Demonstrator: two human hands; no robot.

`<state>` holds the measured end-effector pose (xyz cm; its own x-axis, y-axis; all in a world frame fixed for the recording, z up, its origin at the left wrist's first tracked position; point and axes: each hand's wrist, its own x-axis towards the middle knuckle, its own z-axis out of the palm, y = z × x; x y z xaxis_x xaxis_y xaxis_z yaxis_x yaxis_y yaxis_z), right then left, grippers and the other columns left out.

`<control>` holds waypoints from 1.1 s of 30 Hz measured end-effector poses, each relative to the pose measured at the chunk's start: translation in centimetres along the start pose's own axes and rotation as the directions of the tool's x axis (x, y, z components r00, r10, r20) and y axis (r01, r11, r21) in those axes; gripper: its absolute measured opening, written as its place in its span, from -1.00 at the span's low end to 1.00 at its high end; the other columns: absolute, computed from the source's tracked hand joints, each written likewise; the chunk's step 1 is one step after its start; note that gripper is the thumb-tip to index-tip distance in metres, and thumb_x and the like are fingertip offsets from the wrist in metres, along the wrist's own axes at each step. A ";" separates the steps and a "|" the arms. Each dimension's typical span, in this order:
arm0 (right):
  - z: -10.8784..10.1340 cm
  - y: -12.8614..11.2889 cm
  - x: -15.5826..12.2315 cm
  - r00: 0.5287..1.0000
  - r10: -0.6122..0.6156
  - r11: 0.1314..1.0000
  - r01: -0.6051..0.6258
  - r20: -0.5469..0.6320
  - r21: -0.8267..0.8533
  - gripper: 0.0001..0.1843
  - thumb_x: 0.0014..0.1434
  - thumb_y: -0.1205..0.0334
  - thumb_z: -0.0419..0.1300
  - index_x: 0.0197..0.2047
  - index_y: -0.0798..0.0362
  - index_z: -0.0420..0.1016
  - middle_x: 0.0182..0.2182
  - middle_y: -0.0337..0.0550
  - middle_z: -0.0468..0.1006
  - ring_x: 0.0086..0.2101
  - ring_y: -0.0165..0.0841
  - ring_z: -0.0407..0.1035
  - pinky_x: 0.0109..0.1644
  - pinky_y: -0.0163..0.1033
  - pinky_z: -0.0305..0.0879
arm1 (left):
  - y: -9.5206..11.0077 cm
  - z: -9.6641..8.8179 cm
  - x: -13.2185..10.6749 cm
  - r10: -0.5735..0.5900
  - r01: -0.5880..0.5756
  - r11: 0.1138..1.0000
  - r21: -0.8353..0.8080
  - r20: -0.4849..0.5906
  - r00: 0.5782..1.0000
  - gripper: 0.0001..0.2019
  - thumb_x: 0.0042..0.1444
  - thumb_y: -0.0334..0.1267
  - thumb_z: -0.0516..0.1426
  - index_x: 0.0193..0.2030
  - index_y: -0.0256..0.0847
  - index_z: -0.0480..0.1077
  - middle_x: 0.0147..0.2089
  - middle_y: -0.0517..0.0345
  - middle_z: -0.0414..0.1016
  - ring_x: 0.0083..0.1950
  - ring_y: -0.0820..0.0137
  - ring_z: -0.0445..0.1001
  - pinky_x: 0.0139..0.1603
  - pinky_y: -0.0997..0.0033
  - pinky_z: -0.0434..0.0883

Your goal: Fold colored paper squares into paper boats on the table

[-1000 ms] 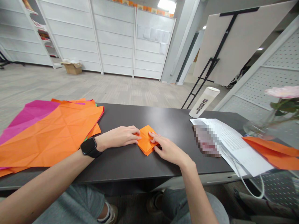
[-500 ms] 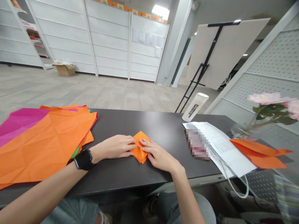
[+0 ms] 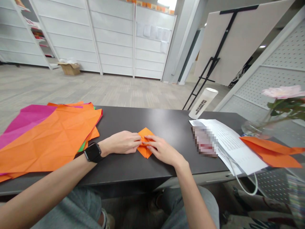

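A small folded orange paper, diamond-shaped, lies on the dark table between my hands. My left hand, with a black watch on its wrist, has its fingers curled together at the paper's left side, pinching the edge of a fold. Across the paper from the right comes my right hand; its fingers are stretched out and rest on the folded layers. The fingers cover the middle of the paper, so the fold there is partly hidden.
Large orange and magenta sheets are piled at the table's left. To the right are a white cylinder, printed papers, a blurred-out item, a white cable, an orange folded piece and a flower vase.
My left fingers have curled in more tightly at the paper's fold, and the right fingers lie closer to them. The whole view has shifted slightly.
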<state>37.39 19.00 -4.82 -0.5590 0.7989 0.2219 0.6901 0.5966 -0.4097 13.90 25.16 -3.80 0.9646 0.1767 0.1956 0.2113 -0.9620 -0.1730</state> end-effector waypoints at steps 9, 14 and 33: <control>-0.2 -0.3 0.6 0.997 0.033 0.998 -0.029 -0.071 0.053 -0.67 0.32 0.35 0.02 0.07 0.06 0.50 0.02 -0.05 0.58 0.04 -0.25 0.44 0.17 -0.07 0.31 | -0.8 0.4 -0.6 -0.204 0.205 0.965 -0.164 0.021 0.979 -0.76 0.30 -0.31 0.00 0.03 -0.18 0.40 -0.10 0.02 0.51 -0.15 0.31 0.51 -0.18 0.40 0.41; 0.6 0.2 -0.3 0.979 0.146 0.980 -0.124 -0.140 0.153 -0.53 0.37 0.31 -0.03 0.31 -0.07 0.24 0.12 -0.06 0.51 0.05 -0.24 0.44 0.15 -0.06 0.34 | -0.9 1.0 -0.4 -0.336 0.295 0.860 -0.415 -0.027 0.941 -0.76 0.34 -0.20 -0.01 0.00 -0.19 0.40 -0.07 0.00 0.55 -0.06 0.26 0.53 -0.04 0.32 0.40; 0.0 0.2 2.1 0.994 0.088 0.984 -0.096 -0.059 -0.147 -0.71 0.32 0.36 0.05 -0.07 0.05 0.61 0.15 0.02 0.39 0.08 -0.20 0.36 0.20 -0.03 0.31 | 0.3 -0.6 -0.3 -0.500 0.496 0.842 -0.214 0.036 0.865 -0.79 0.27 -0.50 -0.06 -0.12 -0.25 0.36 -0.10 0.04 0.41 -0.22 0.36 0.49 -0.18 0.36 0.46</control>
<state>36.40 20.79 -4.46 -0.4676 0.8516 0.2369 0.8008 0.5216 -0.2944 13.59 24.65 -3.32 0.7345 0.6417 0.2209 0.6223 -0.7667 0.1580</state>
